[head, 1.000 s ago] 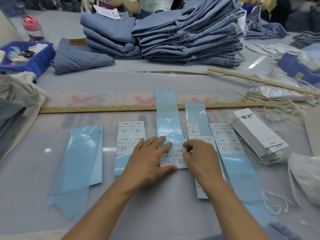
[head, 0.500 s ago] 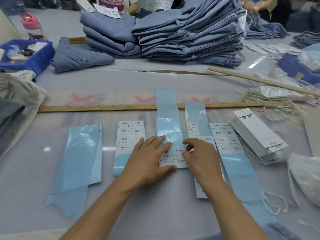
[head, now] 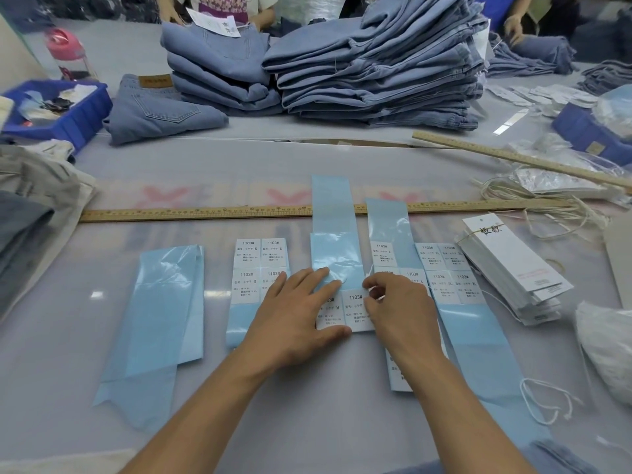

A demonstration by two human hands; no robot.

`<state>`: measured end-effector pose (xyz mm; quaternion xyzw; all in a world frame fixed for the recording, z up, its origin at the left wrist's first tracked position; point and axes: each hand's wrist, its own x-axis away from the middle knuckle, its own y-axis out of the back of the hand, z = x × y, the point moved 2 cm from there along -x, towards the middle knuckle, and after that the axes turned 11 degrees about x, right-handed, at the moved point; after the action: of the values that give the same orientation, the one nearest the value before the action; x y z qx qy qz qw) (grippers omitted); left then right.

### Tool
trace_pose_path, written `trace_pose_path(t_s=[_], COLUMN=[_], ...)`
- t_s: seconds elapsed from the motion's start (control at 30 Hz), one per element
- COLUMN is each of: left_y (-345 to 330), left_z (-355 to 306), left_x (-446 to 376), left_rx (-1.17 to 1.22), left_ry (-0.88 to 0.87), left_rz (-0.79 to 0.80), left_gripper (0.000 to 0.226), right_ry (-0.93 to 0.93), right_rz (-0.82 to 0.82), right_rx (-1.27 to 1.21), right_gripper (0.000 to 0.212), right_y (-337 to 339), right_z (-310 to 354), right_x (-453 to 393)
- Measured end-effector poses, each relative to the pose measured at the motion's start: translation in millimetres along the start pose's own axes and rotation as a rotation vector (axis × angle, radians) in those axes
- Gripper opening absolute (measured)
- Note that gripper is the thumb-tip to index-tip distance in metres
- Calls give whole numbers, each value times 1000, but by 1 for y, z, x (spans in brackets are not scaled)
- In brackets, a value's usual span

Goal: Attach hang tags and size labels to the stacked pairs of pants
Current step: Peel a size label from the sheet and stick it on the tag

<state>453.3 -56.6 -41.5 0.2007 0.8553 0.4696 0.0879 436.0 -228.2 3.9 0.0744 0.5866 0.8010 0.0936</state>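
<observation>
Several light blue backing strips with white size labels lie side by side in front of me. My left hand (head: 297,309) lies flat on the middle strip (head: 333,230), its fingers straight over the M labels. My right hand (head: 398,304) pinches the upper right corner of a white M label (head: 355,311) with thumb and forefinger. Strips with S labels (head: 260,268) lie to the left, strips with L and XL labels (head: 448,278) to the right. A bundle of white hang tags (head: 513,265) lies at the right. Tall stacks of folded blue jeans (head: 376,73) stand at the back.
A long wooden ruler (head: 205,213) crosses the table behind the strips; a second ruler (head: 513,157) slants at the right. An empty blue strip (head: 160,313) lies at the left. A blue bin (head: 58,114) stands back left, strings (head: 533,213) and plastic bags at right. Other people work behind the jeans.
My right hand's thumb and forefinger have closed on the corner of the M label and raised it a little. My left hand has stayed flat on the strip.
</observation>
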Motion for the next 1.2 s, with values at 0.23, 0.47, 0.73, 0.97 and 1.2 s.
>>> trace_pose_path(t_s=[0.23, 0.47, 0.73, 0.97, 1.2], left_y=[1, 1, 2, 2, 1], left_z=[0, -1, -2, -2, -2], left_x=[1, 1, 0, 0, 1], left_rx=[6, 12, 59, 24, 14], left_ry=[1, -4, -5, 2, 5], left_rz=[1, -3, -46, -10, 2], left_gripper=[82, 82, 81, 81, 82], right_ry=[-33, 210, 252, 255, 239], right_rz=[-106, 71, 111, 87, 55], right_rx=[-15, -6, 63, 73, 76], right_gripper=[18, 46, 43, 37, 26], right_y=[3, -9, -11, -8, -5], right_z=[0, 6, 6, 7, 7], right_x=[1, 1, -1, 0, 2])
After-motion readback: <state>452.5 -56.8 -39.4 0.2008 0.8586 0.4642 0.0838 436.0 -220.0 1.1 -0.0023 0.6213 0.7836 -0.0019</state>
